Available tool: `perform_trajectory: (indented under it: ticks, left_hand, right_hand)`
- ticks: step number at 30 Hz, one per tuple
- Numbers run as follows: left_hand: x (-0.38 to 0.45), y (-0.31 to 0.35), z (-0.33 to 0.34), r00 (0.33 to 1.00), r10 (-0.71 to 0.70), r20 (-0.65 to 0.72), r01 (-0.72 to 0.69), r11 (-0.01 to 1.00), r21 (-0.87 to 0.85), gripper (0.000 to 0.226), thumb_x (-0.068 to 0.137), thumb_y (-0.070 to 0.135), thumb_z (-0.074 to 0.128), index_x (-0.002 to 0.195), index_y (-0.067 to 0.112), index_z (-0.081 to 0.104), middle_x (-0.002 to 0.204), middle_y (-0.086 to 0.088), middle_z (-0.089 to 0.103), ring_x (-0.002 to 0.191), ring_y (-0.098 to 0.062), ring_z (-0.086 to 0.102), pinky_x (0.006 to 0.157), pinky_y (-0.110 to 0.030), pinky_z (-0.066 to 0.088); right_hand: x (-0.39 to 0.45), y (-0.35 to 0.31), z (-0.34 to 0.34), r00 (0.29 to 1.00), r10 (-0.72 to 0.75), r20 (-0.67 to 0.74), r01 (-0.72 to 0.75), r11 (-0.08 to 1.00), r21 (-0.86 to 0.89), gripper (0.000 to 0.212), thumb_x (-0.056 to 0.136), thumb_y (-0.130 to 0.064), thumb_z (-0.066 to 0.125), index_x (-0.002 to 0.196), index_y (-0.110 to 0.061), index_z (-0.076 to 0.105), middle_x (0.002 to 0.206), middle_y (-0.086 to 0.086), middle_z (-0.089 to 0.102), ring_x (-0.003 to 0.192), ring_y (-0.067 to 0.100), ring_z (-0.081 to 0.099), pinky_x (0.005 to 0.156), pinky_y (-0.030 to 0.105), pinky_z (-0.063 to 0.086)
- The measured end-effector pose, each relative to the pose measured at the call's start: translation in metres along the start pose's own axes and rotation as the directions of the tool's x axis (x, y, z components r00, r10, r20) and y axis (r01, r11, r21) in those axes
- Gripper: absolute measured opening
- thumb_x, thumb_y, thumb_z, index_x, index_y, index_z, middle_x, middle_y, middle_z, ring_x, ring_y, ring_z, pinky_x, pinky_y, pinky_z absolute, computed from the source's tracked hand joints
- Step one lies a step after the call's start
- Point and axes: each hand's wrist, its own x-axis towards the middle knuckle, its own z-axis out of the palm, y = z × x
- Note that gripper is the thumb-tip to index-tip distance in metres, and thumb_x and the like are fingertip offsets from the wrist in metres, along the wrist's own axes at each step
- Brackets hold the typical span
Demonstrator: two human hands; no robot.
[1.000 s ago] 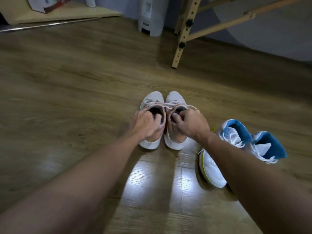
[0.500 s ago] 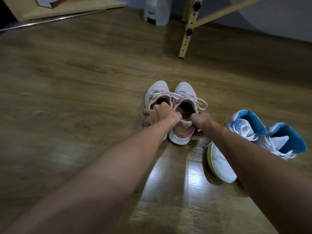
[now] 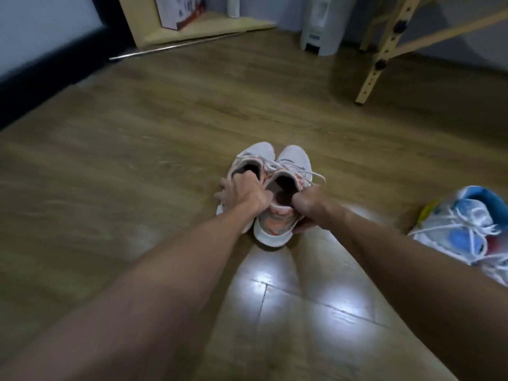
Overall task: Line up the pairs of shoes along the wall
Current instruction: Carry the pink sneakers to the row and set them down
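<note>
At far left we see a dark skirting [image 3: 41, 78] running along the floor [image 3: 123, 160]. Behind it a printed box [image 3: 180, 9] stands on a low wooden shelf [image 3: 209, 26]; its writing is too blurred for us to read. At mid-frame our left hand [image 3: 242, 193] reaches forward, arm straight, its fingers [image 3: 242, 176] hooked into the opening of the left shoe [image 3: 254, 158] and clamped on its collar. Touching that shoe, the right shoe [image 3: 291, 174] sits with toes pointing away from us. Our right hand [image 3: 305, 206] grips its heel, fingers curled round the rim. Farther back stands a white appliance [image 3: 320, 26], its label unreadable, then a wooden frame leg [image 3: 376, 61]. At far right the blue sneakers [image 3: 467, 226] lie on the floor, well apart from the held pair.
</note>
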Motion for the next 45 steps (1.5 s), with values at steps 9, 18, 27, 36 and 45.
perform_trajectory:
  ticks: [9,18,27,36,45]
  left_hand:
    - [-0.047,-0.119,-0.115,0.995,-0.032,-0.095,0.033,0.999,0.009,0.03,0.074,0.042,0.069,0.092,0.019,0.062,0.125,-0.007,0.057,0.122,-0.035,0.043,0.089,-0.045,0.039]
    - [-0.168,-0.295,-0.249,0.94,-0.133,-0.315,0.135,0.991,-0.016,0.03,0.073,0.044,0.065,0.093,0.021,0.066,0.122,-0.006,0.056,0.119,-0.034,0.043,0.085,-0.041,0.038]
    - [-0.43,-0.516,-0.29,0.825,-0.438,-0.358,0.435,0.896,-0.093,0.029,0.079,0.034,0.059,0.1,0.015,0.068,0.123,-0.01,0.059,0.114,-0.037,0.049,0.086,-0.042,0.042]
    - [-0.556,-0.653,-0.213,0.534,-0.754,-0.382,0.697,0.649,-0.306,0.028,0.088,0.035,0.05,0.094,0.014,0.067,0.113,-0.011,0.062,0.114,-0.037,0.046,0.089,-0.046,0.04]
    - [-0.617,-0.695,-0.183,0.443,-0.826,-0.347,0.744,0.555,-0.371,0.03,0.09,0.036,0.048,0.099,0.014,0.067,0.115,-0.012,0.063,0.121,-0.039,0.043,0.092,-0.048,0.038]
  right_hand:
    - [-0.087,-0.056,0.106,0.989,-0.144,0.034,0.148,0.97,-0.191,0.011,0.087,-0.009,0.05,0.08,-0.001,0.053,0.075,0.019,0.059,0.044,0.031,0.062,0.031,0.03,0.047]
    - [-0.252,-0.089,0.264,0.876,-0.457,0.156,0.483,0.83,-0.278,0.022,0.084,-0.003,0.042,0.064,-0.001,0.05,0.05,0.015,0.052,0.022,0.022,0.047,0.025,0.02,0.034]
    - [-0.488,0.007,0.44,0.732,-0.319,0.602,0.607,0.706,-0.365,0.009,0.085,-0.006,0.055,0.088,0.003,0.054,0.075,0.022,0.059,0.039,0.03,0.059,0.038,0.029,0.05]
    - [-0.586,0.102,0.577,0.577,-0.264,0.773,0.789,0.427,-0.443,0.041,0.079,-0.013,0.073,0.112,0.001,0.053,0.104,0.026,0.063,0.081,0.043,0.069,0.058,0.05,0.059]
    - [-0.605,0.158,0.629,0.485,-0.363,0.796,0.868,0.312,-0.387,0.024,0.083,-0.005,0.057,0.107,-0.003,0.062,0.1,0.022,0.065,0.075,0.037,0.068,0.054,0.05,0.059]
